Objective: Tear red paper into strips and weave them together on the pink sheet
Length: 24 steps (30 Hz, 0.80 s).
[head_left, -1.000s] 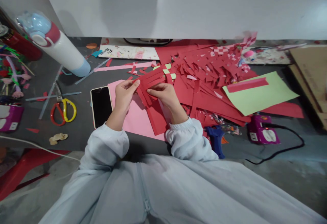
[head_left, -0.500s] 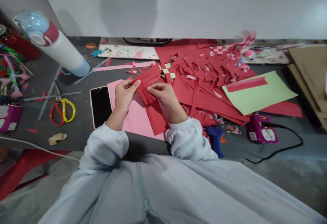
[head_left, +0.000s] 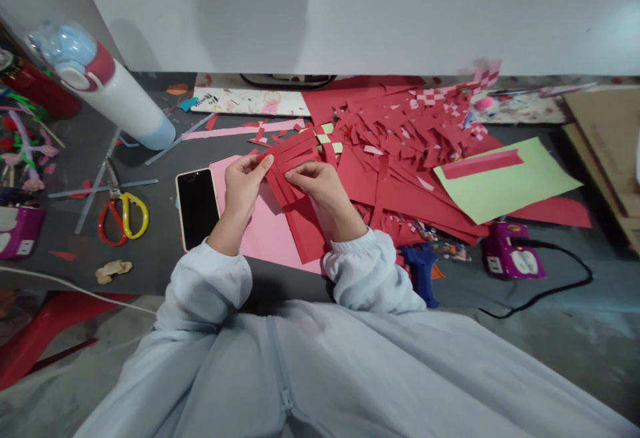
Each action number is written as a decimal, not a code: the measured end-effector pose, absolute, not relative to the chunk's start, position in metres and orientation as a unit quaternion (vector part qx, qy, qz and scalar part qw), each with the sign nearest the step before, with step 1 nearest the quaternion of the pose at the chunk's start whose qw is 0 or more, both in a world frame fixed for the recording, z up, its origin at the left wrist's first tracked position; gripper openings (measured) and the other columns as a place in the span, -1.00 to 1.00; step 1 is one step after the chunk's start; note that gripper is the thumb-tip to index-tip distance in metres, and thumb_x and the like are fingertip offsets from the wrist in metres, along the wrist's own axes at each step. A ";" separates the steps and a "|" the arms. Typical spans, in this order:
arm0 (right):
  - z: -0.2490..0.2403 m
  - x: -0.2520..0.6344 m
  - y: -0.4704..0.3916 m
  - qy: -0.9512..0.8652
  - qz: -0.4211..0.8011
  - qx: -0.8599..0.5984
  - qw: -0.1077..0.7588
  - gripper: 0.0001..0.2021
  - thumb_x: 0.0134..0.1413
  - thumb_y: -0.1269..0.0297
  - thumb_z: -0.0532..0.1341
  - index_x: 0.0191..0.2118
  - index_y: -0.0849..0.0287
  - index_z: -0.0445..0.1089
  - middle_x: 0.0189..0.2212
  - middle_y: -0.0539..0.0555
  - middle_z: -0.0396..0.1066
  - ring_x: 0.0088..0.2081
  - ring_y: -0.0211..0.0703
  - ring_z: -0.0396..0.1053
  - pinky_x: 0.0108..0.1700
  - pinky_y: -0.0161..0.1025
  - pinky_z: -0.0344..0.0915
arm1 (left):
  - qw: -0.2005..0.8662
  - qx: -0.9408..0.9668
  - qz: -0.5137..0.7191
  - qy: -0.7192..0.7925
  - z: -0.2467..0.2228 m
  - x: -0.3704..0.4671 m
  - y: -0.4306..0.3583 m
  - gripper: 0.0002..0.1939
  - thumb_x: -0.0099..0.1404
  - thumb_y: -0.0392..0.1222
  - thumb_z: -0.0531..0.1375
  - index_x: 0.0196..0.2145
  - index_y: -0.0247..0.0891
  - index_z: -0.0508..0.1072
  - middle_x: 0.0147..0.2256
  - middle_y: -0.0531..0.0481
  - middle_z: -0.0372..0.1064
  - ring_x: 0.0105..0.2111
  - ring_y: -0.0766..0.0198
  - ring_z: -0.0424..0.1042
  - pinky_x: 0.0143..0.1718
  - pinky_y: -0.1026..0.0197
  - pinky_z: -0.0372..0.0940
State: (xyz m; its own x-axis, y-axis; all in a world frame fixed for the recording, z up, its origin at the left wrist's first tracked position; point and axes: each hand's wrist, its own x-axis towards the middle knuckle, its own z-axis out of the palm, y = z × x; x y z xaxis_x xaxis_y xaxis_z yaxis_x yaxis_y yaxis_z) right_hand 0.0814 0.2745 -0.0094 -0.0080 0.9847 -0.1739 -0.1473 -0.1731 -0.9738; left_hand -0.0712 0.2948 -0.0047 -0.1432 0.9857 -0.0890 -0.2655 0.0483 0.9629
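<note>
My left hand (head_left: 244, 185) pinches the left edge of a red paper piece (head_left: 285, 158) cut into strips, thumb on top. With thumb and forefinger pressed together, my right hand (head_left: 323, 188) grips one of the strips near the middle of the same piece. Below the hands lies a pink paper sheet (head_left: 265, 235), with a longer red paper strip (head_left: 306, 231) across it. Just left of the pink sheet is a phone (head_left: 198, 208) with a dark screen. My right fingers' undersides are hidden.
Red paper scraps (head_left: 400, 131) are heaped behind and to the right, beside a green sheet (head_left: 515, 181). A blue glue gun (head_left: 423, 275) and a purple box (head_left: 513, 251) with a cable sit front right. Scissors (head_left: 123, 208) and a tall bottle (head_left: 117, 95) stand left.
My right fingers have shifted slightly left along the red paper, and its strips have moved a little. My left hand stays in its place.
</note>
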 end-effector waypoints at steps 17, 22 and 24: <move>0.025 0.088 0.270 -0.547 0.534 -0.500 0.407 -0.48 -0.20 -0.05 0.43 -0.69 0.12 0.12 -0.68 -0.15 0.04 -0.56 -0.40 -0.05 -0.49 -0.27 -0.09 | 0.549 0.397 0.573 0.461 0.018 -0.064 0.287 -0.62 -0.07 0.06 0.50 -0.47 -0.24 0.51 -0.48 0.07 0.42 -0.48 0.34 0.40 -0.39 0.26 0.32; 0.041 0.093 0.259 -0.554 0.564 -0.476 0.385 -0.55 -0.17 0.05 0.43 -0.70 0.13 0.18 -0.71 -0.12 0.13 -0.58 -0.39 0.05 -0.50 -0.29 -0.05 | 0.548 0.424 0.551 0.466 0.028 -0.067 0.278 -0.74 0.03 -0.06 0.45 -0.45 -0.23 0.49 -0.51 0.08 0.42 -0.55 0.36 0.37 -0.47 0.27 0.31; 0.043 0.095 0.253 -0.549 0.571 -0.477 0.380 -0.60 -0.16 0.08 0.43 -0.67 0.15 0.25 -0.71 -0.10 0.21 -0.58 -0.38 0.08 -0.50 -0.29 -0.02 | 0.538 0.441 0.534 0.481 0.029 -0.071 0.272 -0.81 0.07 -0.14 0.40 -0.41 -0.23 0.49 -0.50 0.08 0.44 -0.55 0.36 0.37 -0.50 0.29 0.29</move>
